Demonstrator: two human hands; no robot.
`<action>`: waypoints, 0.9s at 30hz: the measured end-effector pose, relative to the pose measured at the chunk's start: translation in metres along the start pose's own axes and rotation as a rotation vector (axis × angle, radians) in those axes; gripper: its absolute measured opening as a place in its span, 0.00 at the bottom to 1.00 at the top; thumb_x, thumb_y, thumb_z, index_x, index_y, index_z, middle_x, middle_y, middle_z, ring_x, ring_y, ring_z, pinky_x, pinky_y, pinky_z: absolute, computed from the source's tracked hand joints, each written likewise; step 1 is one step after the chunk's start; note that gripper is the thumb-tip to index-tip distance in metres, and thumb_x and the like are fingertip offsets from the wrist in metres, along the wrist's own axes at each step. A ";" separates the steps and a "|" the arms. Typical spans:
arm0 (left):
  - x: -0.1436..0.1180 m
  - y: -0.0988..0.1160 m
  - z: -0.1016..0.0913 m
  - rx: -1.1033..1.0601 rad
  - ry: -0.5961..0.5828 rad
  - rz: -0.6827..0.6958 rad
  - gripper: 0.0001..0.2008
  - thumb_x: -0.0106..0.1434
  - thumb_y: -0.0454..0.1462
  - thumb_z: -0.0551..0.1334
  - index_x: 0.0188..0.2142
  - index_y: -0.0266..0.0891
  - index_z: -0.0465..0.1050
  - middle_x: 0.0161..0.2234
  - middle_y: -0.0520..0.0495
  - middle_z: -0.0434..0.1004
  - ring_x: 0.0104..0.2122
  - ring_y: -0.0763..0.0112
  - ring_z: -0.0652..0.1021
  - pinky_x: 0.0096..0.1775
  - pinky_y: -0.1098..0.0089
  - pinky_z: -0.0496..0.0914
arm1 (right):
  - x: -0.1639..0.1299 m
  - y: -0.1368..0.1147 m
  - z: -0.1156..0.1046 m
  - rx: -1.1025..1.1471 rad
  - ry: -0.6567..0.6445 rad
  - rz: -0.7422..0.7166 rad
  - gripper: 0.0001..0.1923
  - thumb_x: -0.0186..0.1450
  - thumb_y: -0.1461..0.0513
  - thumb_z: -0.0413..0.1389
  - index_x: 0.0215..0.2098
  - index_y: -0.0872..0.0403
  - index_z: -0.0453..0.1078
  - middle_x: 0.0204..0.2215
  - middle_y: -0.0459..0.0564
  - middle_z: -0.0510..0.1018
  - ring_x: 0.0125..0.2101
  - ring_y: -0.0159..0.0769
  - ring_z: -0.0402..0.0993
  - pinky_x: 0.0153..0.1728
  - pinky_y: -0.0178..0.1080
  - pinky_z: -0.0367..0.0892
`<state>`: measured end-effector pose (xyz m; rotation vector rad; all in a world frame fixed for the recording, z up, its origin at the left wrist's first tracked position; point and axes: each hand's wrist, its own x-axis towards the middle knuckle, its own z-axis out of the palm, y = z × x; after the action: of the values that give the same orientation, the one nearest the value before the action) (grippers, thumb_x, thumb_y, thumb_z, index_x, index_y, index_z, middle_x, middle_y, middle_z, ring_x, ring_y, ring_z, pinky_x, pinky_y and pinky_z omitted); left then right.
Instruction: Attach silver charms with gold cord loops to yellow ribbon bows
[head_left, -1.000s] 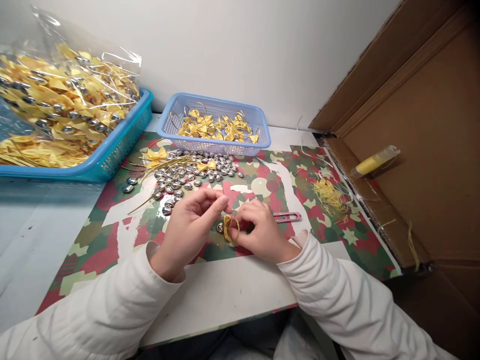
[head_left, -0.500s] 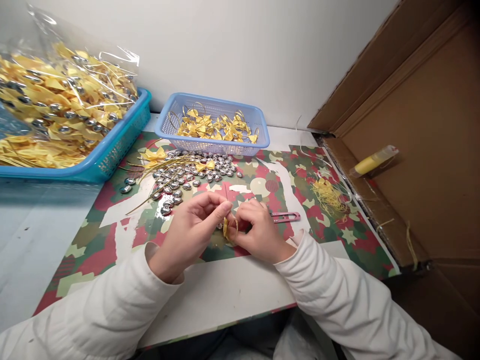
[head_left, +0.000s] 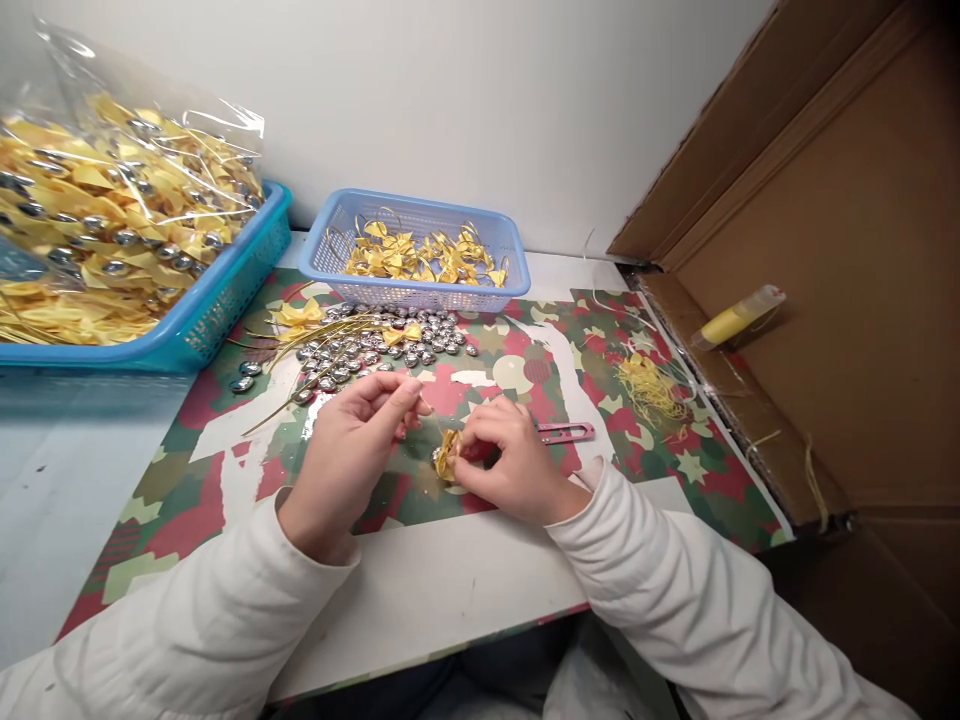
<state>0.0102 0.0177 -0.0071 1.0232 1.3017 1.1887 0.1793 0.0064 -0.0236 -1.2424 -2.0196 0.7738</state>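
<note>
My left hand (head_left: 346,445) is closed in a pinch at the fingertips. From it a thin yellowish thread (head_left: 437,418) slants down to a small yellow ribbon bow (head_left: 448,462). My right hand (head_left: 511,452) grips that bow between thumb and forefinger, low over the patterned sheet. A shiny silver bead shows at the bow's left side. Behind my right hand lie pink thread snips (head_left: 568,432), partly hidden by the fingers. Many silver beads (head_left: 341,370) are spread beyond my left hand, with a loose yellow bow (head_left: 403,334) and gold cords (head_left: 281,400) on top.
A blue basket (head_left: 420,297) of corded bows stands at the back. At left, a larger blue basket (head_left: 225,320) holds a clear bag (head_left: 150,190) of bows. Thread scraps (head_left: 651,388) lie at right, near a yellow tube (head_left: 739,316) by the cardboard wall (head_left: 847,330).
My left hand has moved left, away from my right hand, and the thread now stretches between them. The bow and its bead show more plainly at my right fingertips.
</note>
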 end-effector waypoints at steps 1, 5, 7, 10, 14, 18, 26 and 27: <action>0.001 0.000 -0.001 -0.005 0.015 -0.044 0.16 0.55 0.48 0.69 0.32 0.37 0.75 0.26 0.51 0.75 0.22 0.77 0.69 0.22 0.76 0.62 | 0.000 -0.001 -0.001 0.031 0.004 0.003 0.10 0.55 0.69 0.61 0.20 0.53 0.66 0.20 0.41 0.70 0.29 0.33 0.62 0.37 0.40 0.55; 0.000 0.002 -0.004 0.022 -0.046 -0.181 0.28 0.55 0.54 0.65 0.47 0.35 0.73 0.35 0.42 0.80 0.27 0.68 0.77 0.27 0.70 0.69 | 0.001 -0.002 -0.004 0.095 0.035 0.016 0.08 0.56 0.68 0.61 0.21 0.53 0.69 0.21 0.42 0.71 0.28 0.32 0.63 0.37 0.39 0.58; -0.005 0.003 -0.004 0.130 -0.075 -0.136 0.35 0.57 0.55 0.62 0.57 0.37 0.64 0.44 0.39 0.78 0.33 0.63 0.79 0.32 0.64 0.73 | 0.001 -0.001 -0.004 0.112 0.059 0.020 0.08 0.57 0.67 0.61 0.22 0.53 0.70 0.22 0.43 0.72 0.29 0.33 0.64 0.36 0.39 0.59; -0.011 0.004 -0.005 0.468 -0.083 0.162 0.38 0.54 0.53 0.66 0.60 0.41 0.60 0.53 0.38 0.69 0.42 0.58 0.77 0.40 0.59 0.73 | 0.001 0.001 -0.004 0.132 0.067 0.022 0.07 0.57 0.66 0.61 0.22 0.53 0.70 0.22 0.43 0.73 0.29 0.33 0.64 0.36 0.39 0.60; -0.015 0.006 -0.006 0.736 -0.229 0.486 0.13 0.57 0.46 0.66 0.34 0.40 0.72 0.37 0.46 0.71 0.38 0.62 0.74 0.38 0.64 0.70 | 0.001 0.002 -0.003 0.141 0.065 0.036 0.07 0.56 0.67 0.62 0.22 0.53 0.70 0.22 0.44 0.73 0.29 0.34 0.64 0.36 0.39 0.61; -0.015 0.006 -0.005 0.567 -0.395 0.287 0.11 0.64 0.43 0.59 0.30 0.40 0.71 0.23 0.53 0.71 0.24 0.71 0.71 0.26 0.72 0.65 | 0.001 0.001 -0.004 0.196 0.082 0.048 0.07 0.57 0.66 0.61 0.22 0.53 0.70 0.22 0.43 0.72 0.29 0.33 0.64 0.36 0.39 0.62; -0.011 -0.001 -0.005 0.202 -0.287 0.021 0.10 0.58 0.43 0.68 0.34 0.40 0.76 0.32 0.50 0.79 0.31 0.69 0.79 0.31 0.73 0.74 | 0.003 0.001 -0.013 0.301 0.126 0.023 0.06 0.60 0.65 0.59 0.25 0.53 0.72 0.24 0.45 0.73 0.30 0.33 0.67 0.37 0.39 0.64; -0.010 -0.002 -0.006 0.172 -0.274 0.005 0.10 0.57 0.43 0.68 0.34 0.40 0.76 0.32 0.50 0.80 0.31 0.69 0.79 0.31 0.73 0.74 | 0.003 0.000 -0.016 0.305 0.137 0.012 0.06 0.60 0.65 0.58 0.25 0.53 0.72 0.24 0.45 0.73 0.31 0.34 0.68 0.37 0.39 0.64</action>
<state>0.0054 0.0067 -0.0073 1.2671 1.1975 0.9134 0.1907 0.0116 -0.0134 -1.0996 -1.7115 0.9364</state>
